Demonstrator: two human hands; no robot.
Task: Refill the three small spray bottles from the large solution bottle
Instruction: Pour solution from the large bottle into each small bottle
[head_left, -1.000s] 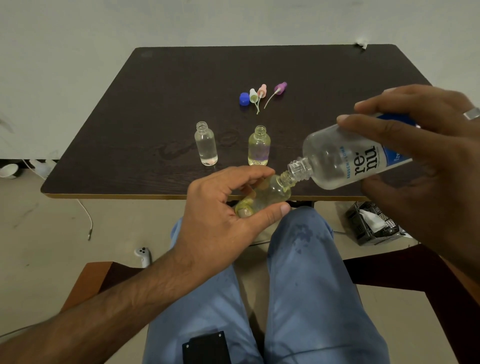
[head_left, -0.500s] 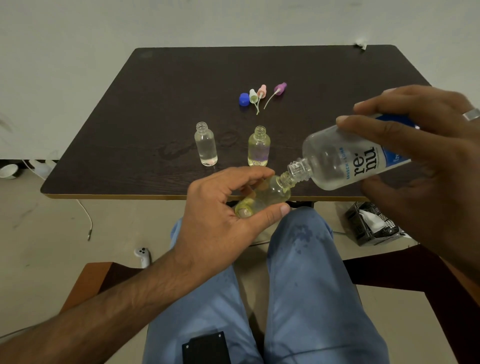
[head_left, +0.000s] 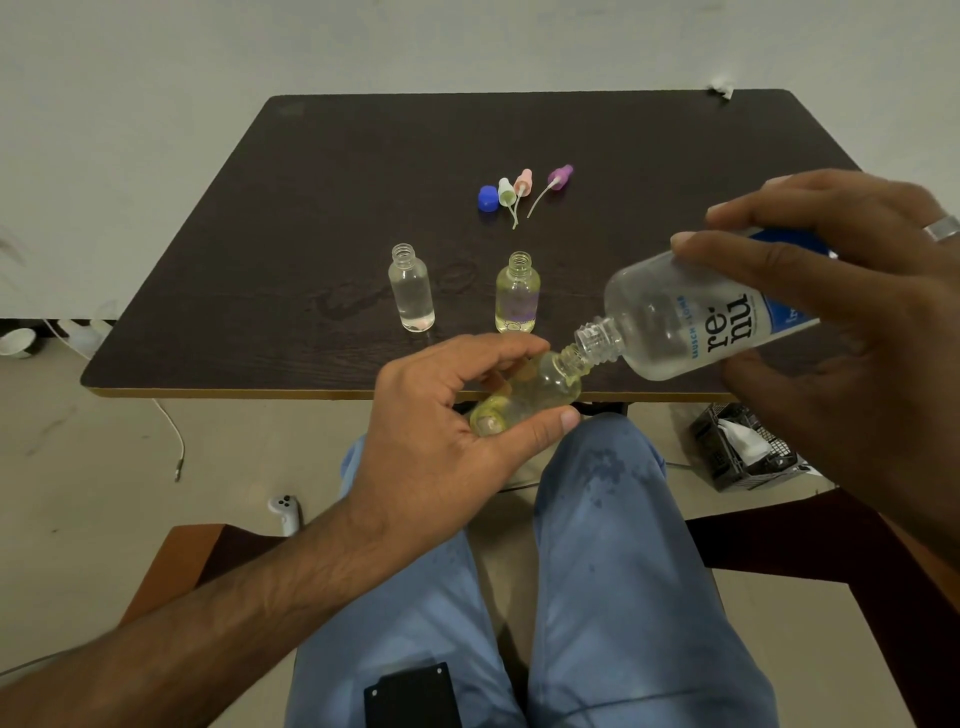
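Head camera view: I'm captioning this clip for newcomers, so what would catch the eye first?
The big re-nu solution bottle, tilted in the right hand, meets neck to neck with a small yellowish spray bottle gripped by the left hand over the lap. Behind, two uncapped small bottles stand on the dark table, with colourful spray tops farther back.

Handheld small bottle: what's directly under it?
Under the small spray bottle, gripped tilted by the left hand: the table edge, floor and wet-spotted trousers. The hand covers what lies beneath the bottle's base.
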